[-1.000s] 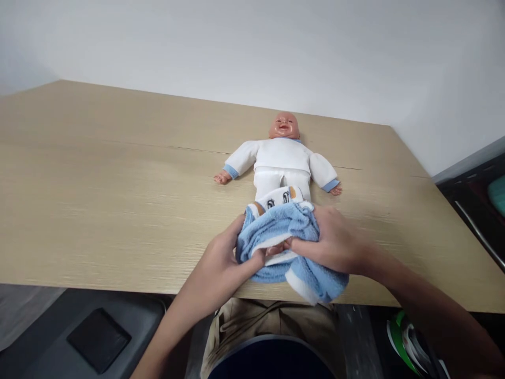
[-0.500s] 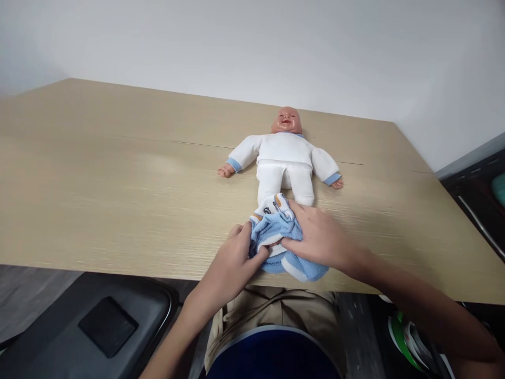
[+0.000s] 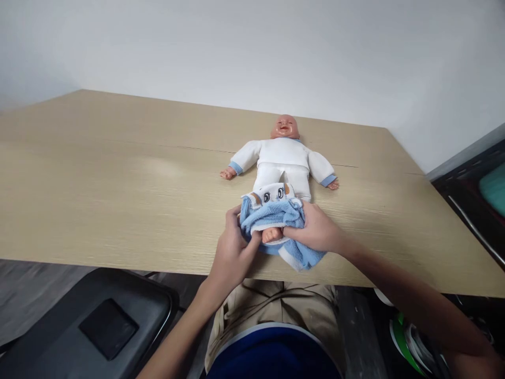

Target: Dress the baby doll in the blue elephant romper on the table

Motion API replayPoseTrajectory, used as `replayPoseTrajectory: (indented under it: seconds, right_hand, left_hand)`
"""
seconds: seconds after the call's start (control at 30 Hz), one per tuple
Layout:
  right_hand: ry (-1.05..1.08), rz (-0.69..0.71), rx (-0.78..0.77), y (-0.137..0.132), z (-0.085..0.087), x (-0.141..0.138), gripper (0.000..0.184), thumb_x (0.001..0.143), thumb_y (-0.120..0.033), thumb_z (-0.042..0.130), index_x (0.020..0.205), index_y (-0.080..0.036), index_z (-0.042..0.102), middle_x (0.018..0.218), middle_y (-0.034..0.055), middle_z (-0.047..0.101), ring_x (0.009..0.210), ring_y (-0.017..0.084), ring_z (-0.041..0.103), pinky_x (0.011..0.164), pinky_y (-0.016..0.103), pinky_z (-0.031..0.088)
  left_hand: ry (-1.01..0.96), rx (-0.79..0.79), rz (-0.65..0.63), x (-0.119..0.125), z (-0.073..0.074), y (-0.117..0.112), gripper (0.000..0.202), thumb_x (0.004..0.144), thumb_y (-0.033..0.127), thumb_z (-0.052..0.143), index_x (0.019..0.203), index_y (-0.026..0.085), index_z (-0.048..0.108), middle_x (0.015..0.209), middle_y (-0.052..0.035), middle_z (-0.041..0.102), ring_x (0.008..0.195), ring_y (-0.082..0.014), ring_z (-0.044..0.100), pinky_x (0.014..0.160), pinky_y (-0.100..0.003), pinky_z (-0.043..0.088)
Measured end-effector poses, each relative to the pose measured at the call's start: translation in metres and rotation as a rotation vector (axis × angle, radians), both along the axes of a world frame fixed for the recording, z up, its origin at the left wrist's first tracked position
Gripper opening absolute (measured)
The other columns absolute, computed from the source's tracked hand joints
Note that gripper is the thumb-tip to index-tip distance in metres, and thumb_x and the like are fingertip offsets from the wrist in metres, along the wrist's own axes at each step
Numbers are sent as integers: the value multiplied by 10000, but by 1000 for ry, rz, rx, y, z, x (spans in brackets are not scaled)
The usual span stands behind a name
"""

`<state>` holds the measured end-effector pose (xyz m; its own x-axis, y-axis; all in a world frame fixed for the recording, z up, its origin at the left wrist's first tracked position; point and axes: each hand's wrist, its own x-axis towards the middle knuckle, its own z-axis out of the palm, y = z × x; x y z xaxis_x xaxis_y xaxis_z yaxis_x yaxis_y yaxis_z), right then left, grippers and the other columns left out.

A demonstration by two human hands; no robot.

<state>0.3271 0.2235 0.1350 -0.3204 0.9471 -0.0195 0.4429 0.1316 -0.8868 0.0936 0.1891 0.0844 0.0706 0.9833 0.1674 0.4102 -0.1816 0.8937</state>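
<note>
A baby doll [image 3: 283,152] in a white top and white legs with blue cuffs lies on its back, head toward the wall. Around its lower legs is a bunched blue and white terry garment [image 3: 272,213] with embroidered eyes. One doll foot [image 3: 272,235] pokes out through a white-edged opening of the garment. My left hand [image 3: 236,245] grips the left edge of that opening, thumb near the foot. On the other side my right hand [image 3: 317,229] pinches the cloth beside the foot. Folds of cloth hide the doll's other foot.
The wooden table [image 3: 118,200] reaches back to a white wall. A black chair [image 3: 145,295] with a dark flat wallet-like object [image 3: 109,329] on it stands at the lower left. Dark shelving with a teal item [image 3: 493,189] is at the right, and green and white round things [image 3: 408,342] sit below.
The doll's foot has come into view through the garment's opening. The garment has spread wider and its embroidered eyes now show plainly. Both hands keep their hold.
</note>
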Motion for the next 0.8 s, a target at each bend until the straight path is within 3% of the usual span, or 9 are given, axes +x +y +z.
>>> replayPoseTrajectory:
  seconds: [0.1, 0.23, 0.33, 0.4, 0.5, 0.6, 0.8]
  right_hand:
    - [150, 11, -16, 8, -11, 1, 439, 805, -279, 791, 1229, -187, 723, 1312, 106, 848, 1228, 304, 793, 1111, 468, 598]
    - [172, -6, 30, 18, -18, 4, 345, 762, -331, 794, 1073, -197, 728, 1118, 64, 851, 1041, 282, 784, 961, 433, 618]
    - [66, -19, 103, 26, -18, 10, 260, 768, -353, 832, 945, -199, 718, 960, 50, 812, 924, 277, 748, 858, 419, 596]
    - [16, 31, 153, 32, -15, 16, 255, 783, -360, 862, 925, -198, 727, 947, 59, 807, 934, 294, 747, 878, 442, 598]
    - [48, 132, 162, 39, -11, 26, 479, 796, -380, 955, 1185, -192, 749, 1202, 108, 837, 1149, 345, 766, 1058, 512, 608]
    - [189, 198, 34, 44, -9, 36, 784, 827, -430, 1005, 1480, -207, 632, 1487, 147, 759, 1391, 348, 711, 1230, 518, 558]
    - [462, 297, -185, 55, -21, 54, 740, 810, -470, 1038, 1404, -229, 669, 1440, 103, 762, 1386, 306, 709, 1239, 441, 552]
  left_hand:
    - [33, 71, -36, -4, -4, 10, 370, 1091, 432, 581, 1372, 206, 501, 1160, -64, 695, 1006, -246, 683, 914, -373, 539]
    - [-27, 142, -115, -9, -8, 27, 211, 1133, 405, 551, 1223, 214, 567, 1027, -18, 628, 917, -205, 596, 874, -325, 518]
    - [-64, 157, -179, -13, -6, 43, 248, 1160, 442, 558, 1190, 205, 622, 1062, -39, 653, 969, -213, 611, 916, -332, 522]
    - [-92, 144, -244, -16, -3, 53, 334, 1160, 511, 592, 1239, 194, 660, 1178, -83, 708, 1106, -249, 660, 1018, -366, 531]
    - [-162, 81, -317, -23, 2, 66, 517, 1121, 622, 661, 1402, 188, 666, 1410, -144, 735, 1333, -320, 673, 1190, -433, 517]
    - [-230, 13, -321, -31, 4, 74, 615, 1076, 653, 730, 1482, 199, 642, 1470, -154, 732, 1377, -337, 677, 1207, -451, 535]
    - [-109, -14, -413, -47, 10, 82, 518, 1012, 612, 810, 1308, 206, 681, 1293, -119, 750, 1228, -323, 700, 1127, -473, 563]
